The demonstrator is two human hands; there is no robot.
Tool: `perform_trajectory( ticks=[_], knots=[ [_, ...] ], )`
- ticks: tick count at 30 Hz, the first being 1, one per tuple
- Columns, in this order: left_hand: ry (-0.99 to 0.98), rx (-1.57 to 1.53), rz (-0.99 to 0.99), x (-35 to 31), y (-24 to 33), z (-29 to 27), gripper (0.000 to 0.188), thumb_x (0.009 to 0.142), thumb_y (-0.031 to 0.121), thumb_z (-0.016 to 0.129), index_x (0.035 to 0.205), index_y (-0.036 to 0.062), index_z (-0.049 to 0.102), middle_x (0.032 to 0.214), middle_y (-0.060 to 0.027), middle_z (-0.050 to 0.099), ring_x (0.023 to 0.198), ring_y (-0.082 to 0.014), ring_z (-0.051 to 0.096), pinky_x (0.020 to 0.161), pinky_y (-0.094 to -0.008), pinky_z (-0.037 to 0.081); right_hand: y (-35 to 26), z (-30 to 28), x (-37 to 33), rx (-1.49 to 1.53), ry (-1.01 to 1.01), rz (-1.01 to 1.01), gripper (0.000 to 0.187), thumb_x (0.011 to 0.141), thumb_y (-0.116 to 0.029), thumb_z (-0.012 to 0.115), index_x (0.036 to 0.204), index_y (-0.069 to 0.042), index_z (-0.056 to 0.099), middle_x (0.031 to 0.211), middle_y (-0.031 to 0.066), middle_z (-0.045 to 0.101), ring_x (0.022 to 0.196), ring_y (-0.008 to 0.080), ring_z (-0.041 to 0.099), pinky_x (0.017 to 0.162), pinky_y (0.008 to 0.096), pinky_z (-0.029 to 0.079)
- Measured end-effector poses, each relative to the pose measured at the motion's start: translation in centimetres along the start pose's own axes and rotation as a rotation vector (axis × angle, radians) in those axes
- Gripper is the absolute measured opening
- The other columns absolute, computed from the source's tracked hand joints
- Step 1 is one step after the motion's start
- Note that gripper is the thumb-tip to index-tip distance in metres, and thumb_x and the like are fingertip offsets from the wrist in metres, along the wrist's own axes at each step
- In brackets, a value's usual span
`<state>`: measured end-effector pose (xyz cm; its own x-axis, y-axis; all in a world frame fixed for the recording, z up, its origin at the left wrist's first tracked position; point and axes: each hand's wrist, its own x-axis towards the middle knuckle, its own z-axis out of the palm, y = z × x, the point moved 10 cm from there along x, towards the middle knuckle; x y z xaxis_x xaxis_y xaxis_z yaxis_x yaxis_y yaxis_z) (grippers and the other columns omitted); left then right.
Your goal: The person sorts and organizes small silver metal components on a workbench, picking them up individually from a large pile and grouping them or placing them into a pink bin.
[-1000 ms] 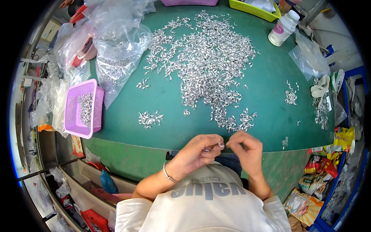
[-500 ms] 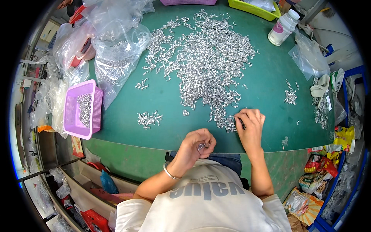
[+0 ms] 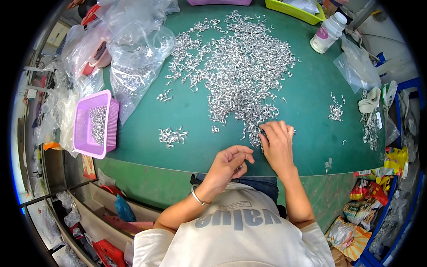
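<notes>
Left hand of mine hangs near the table edge, just below the heap of small curved metal pieces, its fingers loosely bent; whether a piece sits inside them I cannot tell. A silver bracelet circles that wrist. My right hand is down at the heap's near end, fingers bent and touching the pieces there; they hide whether any is pinched. The heap itself spreads over the middle of the green table, thick at its core and loose around its borders. Farthest to the left of the heap, a purple basket stands with more of the same pieces inside. Next, between basket and heap, and farther from me, lies a clear plastic bag, also with pieces in it. Closer in on the heap's left are a tiny cluster and, nearer me, a small pile. Past the heap's far right corner sits a yellow-green tray, and right of that a white bottle with a white cap. Well to the right of the heap lies another little pile, and beyond it a flat clear bag rests by the table's right side.
</notes>
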<state>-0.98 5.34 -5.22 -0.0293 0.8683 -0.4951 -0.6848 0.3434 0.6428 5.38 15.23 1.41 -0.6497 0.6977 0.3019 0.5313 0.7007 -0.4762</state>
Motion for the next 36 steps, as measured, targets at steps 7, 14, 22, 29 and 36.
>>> perform_trajectory(
  ticks=[7, 14, 22, 29, 36],
  knots=[
    [-0.006, -0.056, 0.002, 0.0, -0.4, -0.2, 0.016, 0.087, 0.004, 0.047, 0.100, -0.0014, 0.054, 0.081, -0.0045, 0.055, 0.052, -0.0055, 0.037, 0.044, -0.0178, 0.028, 1.4, -0.4, -0.9, 0.041, 0.024, 0.037, 0.020, 0.071, -0.002, 0.062, 0.090, -0.004, 0.059, 0.091, 0.0070, 0.056, 0.086, 0.0232, 0.049, 0.076, 0.0371, 0.034],
    [0.193, 1.151, 0.564, -0.4, 3.7, 1.3, 0.027, 0.081, 0.009, 0.059, 0.108, 0.0087, 0.056, 0.077, -0.0034, 0.052, 0.050, -0.0132, 0.045, 0.045, -0.0270, 0.036, -0.1, -1.6, -2.8, 0.058, -0.077, -0.049, 0.026, 0.069, -0.007, 0.067, 0.093, -0.003, 0.059, 0.096, 0.0076, 0.056, 0.096, 0.0239, 0.050, 0.084, 0.0366, 0.033],
    [0.267, 1.524, 0.721, 2.3, 5.0, 3.1, 0.011, 0.078, 0.010, 0.061, 0.089, 0.0089, 0.060, 0.077, -0.0082, 0.053, 0.056, -0.0282, 0.055, 0.049, -0.0366, 0.043, 5.0, -3.6, -3.0, 0.277, 0.252, 0.128, 0.011, 0.070, 0.004, 0.064, 0.080, 0.000, 0.061, 0.081, 0.0090, 0.061, 0.080, 0.0244, 0.056, 0.071, 0.0323, 0.042],
    [0.460, 1.499, 0.684, 1.7, 8.6, 1.2, 0.016, 0.076, 0.003, 0.061, 0.092, 0.0075, 0.060, 0.075, -0.0094, 0.052, 0.053, -0.0249, 0.052, 0.049, -0.0344, 0.041, 7.1, -6.0, -4.5, 0.112, 0.218, 0.339, 0.026, 0.072, -0.001, 0.065, 0.097, 0.000, 0.058, 0.098, 0.0130, 0.057, 0.091, 0.0267, 0.052, 0.078, 0.0339, 0.042],
    [0.108, 1.468, 0.667, 2.1, 4.3, 6.2, 0.030, 0.072, 0.013, 0.068, 0.100, 0.0081, 0.058, 0.076, -0.0082, 0.050, 0.058, -0.0268, 0.053, 0.050, -0.0357, 0.042, 4.5, -3.3, -5.4, 0.112, 0.037, 0.302, 0.040, 0.067, 0.003, 0.065, 0.105, 0.002, 0.054, 0.112, 0.0154, 0.048, 0.096, 0.0342, 0.046, 0.081, 0.0404, 0.040]
  ],
)
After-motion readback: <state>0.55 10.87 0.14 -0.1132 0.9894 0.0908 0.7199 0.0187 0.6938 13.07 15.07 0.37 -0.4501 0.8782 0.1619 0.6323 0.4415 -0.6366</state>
